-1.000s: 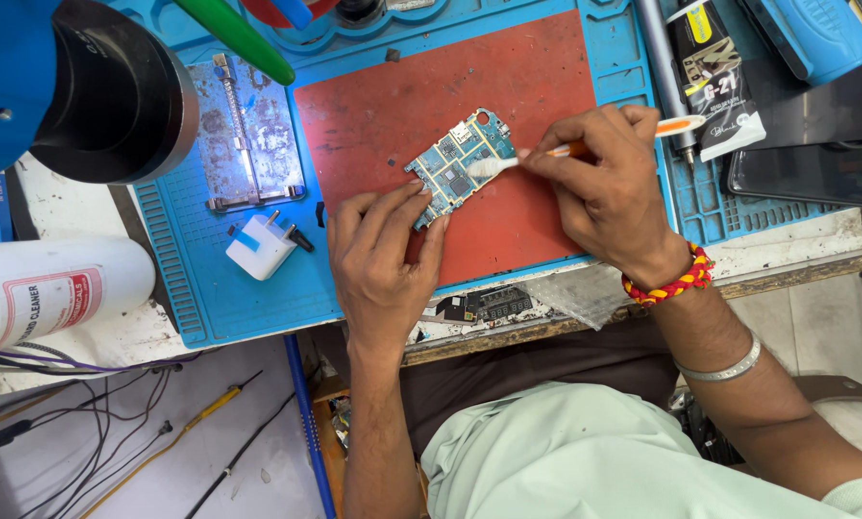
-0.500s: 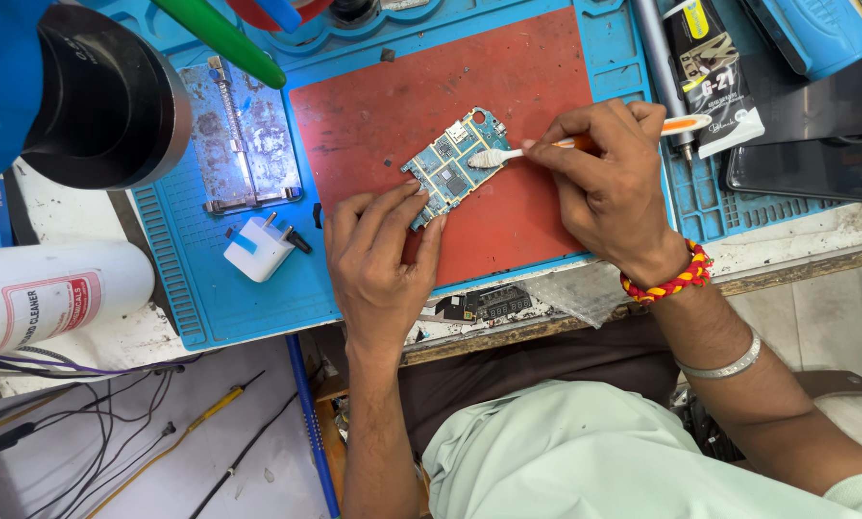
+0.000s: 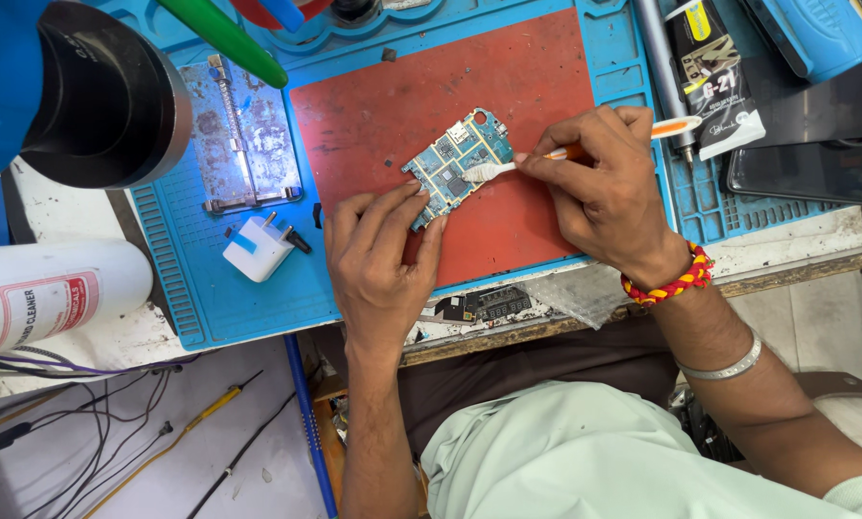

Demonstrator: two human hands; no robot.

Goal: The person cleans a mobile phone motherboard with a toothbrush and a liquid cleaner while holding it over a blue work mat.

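A small blue circuit board (image 3: 455,161) is tilted up off the red mat (image 3: 537,86) of a blue work mat (image 3: 220,298). My left hand (image 3: 378,264) pinches the board's lower left edge between its fingertips. My right hand (image 3: 604,197) grips a toothbrush (image 3: 585,149) with an orange and white handle. Its white bristle head rests on the middle of the board.
A white plug adapter (image 3: 258,248) and a metal board holder (image 3: 242,135) lie on the blue mat at left. A white spray can (image 3: 51,293) lies at far left under a black and blue lamp head (image 3: 75,91). Tubes, a dark phone (image 3: 806,144) and tools sit at right.
The brush head has slid down and left across the board, from its upper right edge toward its middle. My left hand keeps the same grip.
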